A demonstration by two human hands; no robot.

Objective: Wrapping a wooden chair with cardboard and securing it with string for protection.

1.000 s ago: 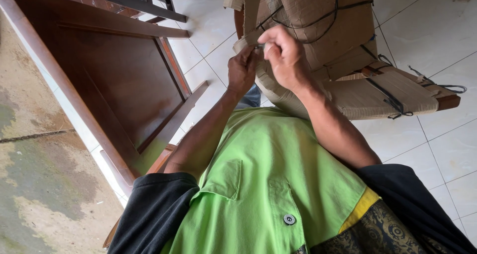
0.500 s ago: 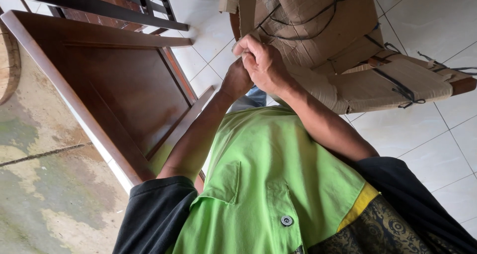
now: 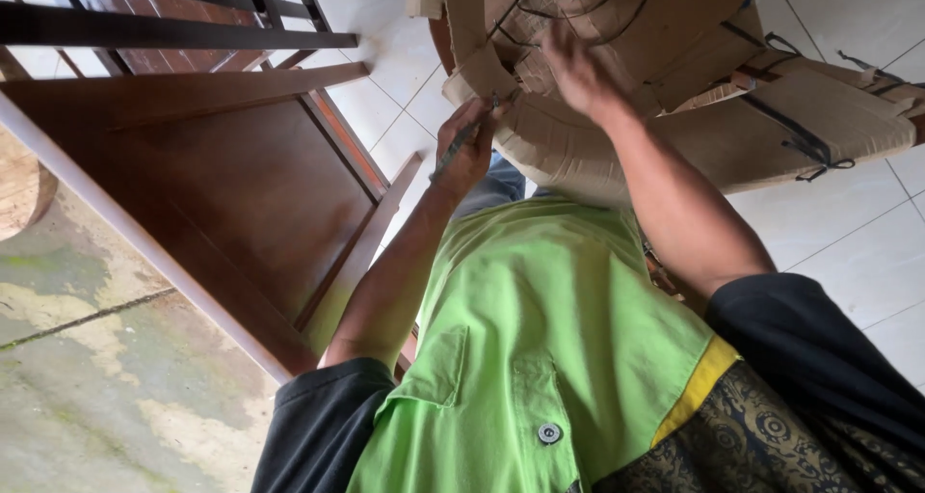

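My left hand point(image 3: 464, 151) is closed around a thin dark tool point(image 3: 453, 156) and sits at the lower edge of a cardboard-wrapped piece of furniture point(image 3: 674, 127). The tool's tip points up at the cardboard edge. My right hand point(image 3: 583, 69) lies higher up, fingers pressed flat on the cardboard near a black cord point(image 3: 578, 21). Black straps point(image 3: 805, 146) tie the wrapping on the right part. My green top with black sleeves fills the bottom of the view.
A dark brown wooden furniture frame point(image 3: 222, 194) stands at the left, with slats point(image 3: 173, 30) above it. White floor tiles point(image 3: 848, 242) lie under the wrapped piece. Stained concrete point(image 3: 106, 387) covers the lower left, with a round wooden object point(image 3: 19, 189) at the far left edge.
My hands were pressed together at the cardboard edge. Now they are apart: the right hand has moved up onto the cardboard, and the left stays lower with the thin tool.
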